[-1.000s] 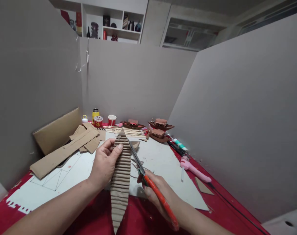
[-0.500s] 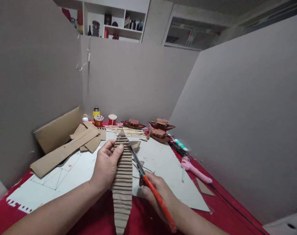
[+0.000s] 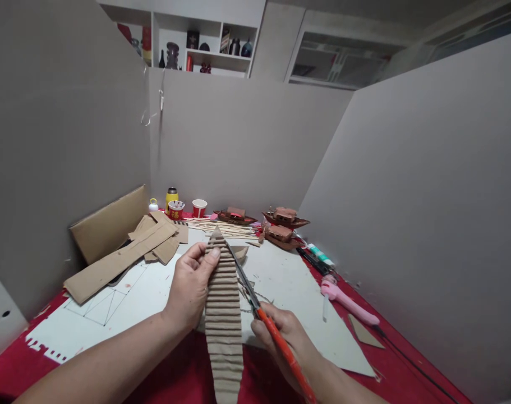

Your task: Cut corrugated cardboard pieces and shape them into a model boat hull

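Observation:
My left hand (image 3: 192, 283) pinches a long strip of corrugated cardboard (image 3: 224, 314) near its pointed upper end, thumb on the ridged face. The strip hangs toward me and runs out of view at the bottom. My right hand (image 3: 286, 336) is wrapped round the orange handles of a pair of scissors (image 3: 276, 331). Their dark blades lie along the strip's right edge close to the tip. Whether the blades bite into the cardboard I cannot tell. Behind the blades, a small cardboard boat hull (image 3: 240, 253) and some thin offcuts rest on the white board (image 3: 280, 280).
Cardboard pieces (image 3: 120, 258) are piled at the left. Thin wooden sticks (image 3: 221, 227), a red paper cup (image 3: 199, 208), a yellow bottle (image 3: 171, 195) and brown model boats (image 3: 282, 234) stand at the back. A pink glue gun (image 3: 350, 303) with its cord lies right. Grey panels (image 3: 238, 134) enclose the table.
The whole view has shifted slightly, so everything appears a little farther right. Both hands keep their holds on the cardboard strip and scissors, the blades still by the strip's right edge.

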A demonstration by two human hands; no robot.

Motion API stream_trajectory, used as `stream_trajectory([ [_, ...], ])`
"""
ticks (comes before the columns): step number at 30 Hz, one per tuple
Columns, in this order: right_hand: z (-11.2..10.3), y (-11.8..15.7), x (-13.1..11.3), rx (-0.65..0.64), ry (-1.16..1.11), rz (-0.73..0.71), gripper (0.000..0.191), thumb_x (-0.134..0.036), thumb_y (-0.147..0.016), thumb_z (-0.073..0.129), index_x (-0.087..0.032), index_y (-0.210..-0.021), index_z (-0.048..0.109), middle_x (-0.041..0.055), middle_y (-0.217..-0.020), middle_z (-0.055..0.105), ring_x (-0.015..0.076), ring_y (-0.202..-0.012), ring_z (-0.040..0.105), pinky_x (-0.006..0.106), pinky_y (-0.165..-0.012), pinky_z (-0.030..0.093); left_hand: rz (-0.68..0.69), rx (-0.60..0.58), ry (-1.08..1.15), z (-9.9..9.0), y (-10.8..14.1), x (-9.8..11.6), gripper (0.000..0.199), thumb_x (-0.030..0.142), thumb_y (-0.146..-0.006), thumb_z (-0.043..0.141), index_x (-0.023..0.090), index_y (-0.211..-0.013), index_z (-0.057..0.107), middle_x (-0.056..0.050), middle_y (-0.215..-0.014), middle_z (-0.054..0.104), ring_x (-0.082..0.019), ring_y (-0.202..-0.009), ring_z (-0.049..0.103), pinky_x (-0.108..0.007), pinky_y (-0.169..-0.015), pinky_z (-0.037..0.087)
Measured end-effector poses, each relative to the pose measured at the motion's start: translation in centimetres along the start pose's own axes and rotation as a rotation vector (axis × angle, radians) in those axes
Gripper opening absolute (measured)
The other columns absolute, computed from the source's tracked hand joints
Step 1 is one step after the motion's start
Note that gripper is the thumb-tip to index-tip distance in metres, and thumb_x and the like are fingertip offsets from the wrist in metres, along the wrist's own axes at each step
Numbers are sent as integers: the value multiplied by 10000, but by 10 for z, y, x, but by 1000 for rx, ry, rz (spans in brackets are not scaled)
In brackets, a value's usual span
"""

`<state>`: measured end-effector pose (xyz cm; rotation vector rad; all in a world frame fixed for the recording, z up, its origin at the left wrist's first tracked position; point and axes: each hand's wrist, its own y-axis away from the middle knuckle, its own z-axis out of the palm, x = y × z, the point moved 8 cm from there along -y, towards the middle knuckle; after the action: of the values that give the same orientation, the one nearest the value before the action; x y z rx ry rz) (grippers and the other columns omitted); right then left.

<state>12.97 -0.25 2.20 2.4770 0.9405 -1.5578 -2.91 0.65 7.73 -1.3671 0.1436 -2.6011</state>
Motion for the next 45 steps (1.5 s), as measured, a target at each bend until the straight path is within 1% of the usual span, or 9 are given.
stream_trajectory([
  [4, 1, 0, 1, 4, 92, 19, 367, -462, -926, 466, -220, -675, 354, -60, -607, 295, 112, -552, 257, 244, -500, 275, 16, 8, -26, -2, -3, 1, 248, 352, -761, 765, 170, -846, 620, 5, -686, 668, -107, -608, 610, -207, -589, 514],
  [10, 0, -1, -9, -16, 220, 19, 256, -430, -921, 443, -218, -777, 447, -19, -659, 477, 142, -579, 383, 266, -567, 373, -6, 9, -69, -1, 1, -6, 284, 382, -730, 784, 168, -788, 606, 18, -649, 639, -89, -568, 569, -185, -548, 476],
  [16, -1, 2, 2, 25, 158, 83, 282, -418, -915, 458, -220, -720, 410, -40, -639, 400, 133, -584, 340, 257, -550, 344, -44, 8, -52, 3, 5, -11, 321, 409, -695, 802, 166, -778, 609, 16, -621, 643, -93, -542, 560, -189, -530, 471],
  [24, 5, 3, 7, 72, 79, 44, 312, -428, -925, 469, -219, -707, 394, -59, -610, 333, 114, -552, 280, 244, -508, 297, -86, 13, -12, 6, 7, -12, 340, 407, -667, 823, 159, -798, 631, 6, -638, 658, -101, -554, 586, -195, -539, 484],
  [29, 7, 2, 8, 90, 22, -11, 353, -472, -941, 458, -210, -708, 413, -44, -639, 350, 119, -584, 300, 242, -537, 327, -120, -1, 46, 9, 10, -14, 311, 380, -691, 811, 159, -794, 619, 9, -605, 649, -92, -524, 573, -190, -531, 486],
  [32, 6, 1, -1, 106, 7, -29, 382, -520, -942, 427, -204, -728, 430, -33, -649, 371, 126, -591, 326, 250, -543, 341, -102, -12, 75, 9, 9, -10, 281, 357, -723, 793, 158, -801, 610, 6, -631, 663, -93, -530, 588, -194, -537, 501],
  [36, -3, 2, -12, 142, 17, -9, 427, -569, -933, 408, -220, -692, 369, -44, -610, 330, 122, -554, 299, 248, -494, 309, -20, -15, 93, 4, 0, 5, 249, 329, -762, 770, 162, -872, 621, 2, -696, 693, -97, -579, 632, -199, -597, 527],
  [40, -9, 3, -17, 67, 64, -31, 401, -567, -945, 371, -222, -741, 391, -41, -606, 374, 125, -537, 319, 247, -478, 307, 35, -2, 67, -1, -6, 17, 271, 329, -740, 789, 161, -866, 617, -8, -739, 717, -108, -607, 652, -206, -615, 534],
  [45, -13, 4, -22, 13, 221, -57, 336, -516, -941, 352, -216, -817, 439, -13, -678, 467, 148, -583, 388, 271, -556, 376, 50, -32, 11, 2, -2, 19, 236, 331, -749, 779, 169, -823, 625, 6, -710, 710, -105, -601, 644, -195, -591, 521],
])
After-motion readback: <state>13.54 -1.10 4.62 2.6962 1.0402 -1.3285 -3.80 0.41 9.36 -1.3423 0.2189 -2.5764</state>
